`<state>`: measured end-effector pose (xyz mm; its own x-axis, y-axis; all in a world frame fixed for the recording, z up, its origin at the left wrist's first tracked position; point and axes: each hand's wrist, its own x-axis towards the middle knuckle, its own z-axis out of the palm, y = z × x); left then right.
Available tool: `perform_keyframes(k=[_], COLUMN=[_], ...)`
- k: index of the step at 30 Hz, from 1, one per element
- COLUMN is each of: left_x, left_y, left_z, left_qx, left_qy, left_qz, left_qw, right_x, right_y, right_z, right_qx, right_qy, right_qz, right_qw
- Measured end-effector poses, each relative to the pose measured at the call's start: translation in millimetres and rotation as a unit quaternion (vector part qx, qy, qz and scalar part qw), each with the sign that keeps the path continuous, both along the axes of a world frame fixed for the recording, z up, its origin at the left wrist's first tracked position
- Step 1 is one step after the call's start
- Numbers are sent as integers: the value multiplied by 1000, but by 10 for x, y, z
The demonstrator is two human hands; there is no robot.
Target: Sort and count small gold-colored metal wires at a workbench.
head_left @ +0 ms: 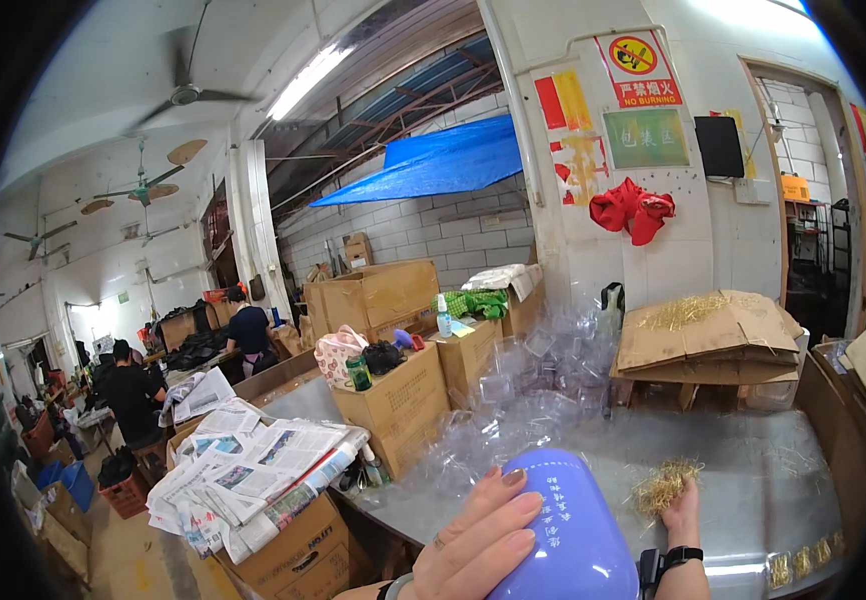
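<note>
My left hand (483, 545) wraps around a rounded lavender container (563, 525) with small white print, holding it up close at the bottom of the head view. My right hand (681, 510), with a black watch on the wrist, rests on a small tuft of golden straw-like shreds (661, 486) lying on the shiny metal table (753, 470). The fingers curl into the tuft.
A heap of clear plastic boxes (523, 400) covers the table's middle. Flattened cardboard (713, 335) with more straw lies at the back right. Cardboard boxes (398, 400) and stacked newspapers (253, 465) stand at left. Two people (133, 395) work far left.
</note>
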<state>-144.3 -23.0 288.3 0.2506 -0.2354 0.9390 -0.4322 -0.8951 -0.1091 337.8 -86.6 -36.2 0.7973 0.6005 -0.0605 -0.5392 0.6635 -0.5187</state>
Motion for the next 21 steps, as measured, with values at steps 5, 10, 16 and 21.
perform_keyframes(k=[5, 10, 16, 21], left_x=[-109, -22, 15, -49], left_y=[36, 109, -60, 114], left_z=[110, 170, 147, 352], left_qx=[86, 108, 74, 159], left_qy=[-44, -66, -148, -79], left_qz=[74, 42, 79, 36], left_qw=[993, 991, 983, 983], right_x=[-166, 15, 101, 238], right_y=[203, 46, 213, 199], right_z=[54, -38, -213, -346], right_qx=[7, 9, 23, 21], right_qy=[8, 10, 5, 8], right_qz=[23, 3, 23, 28], right_qw=[1000, 1000, 999, 999])
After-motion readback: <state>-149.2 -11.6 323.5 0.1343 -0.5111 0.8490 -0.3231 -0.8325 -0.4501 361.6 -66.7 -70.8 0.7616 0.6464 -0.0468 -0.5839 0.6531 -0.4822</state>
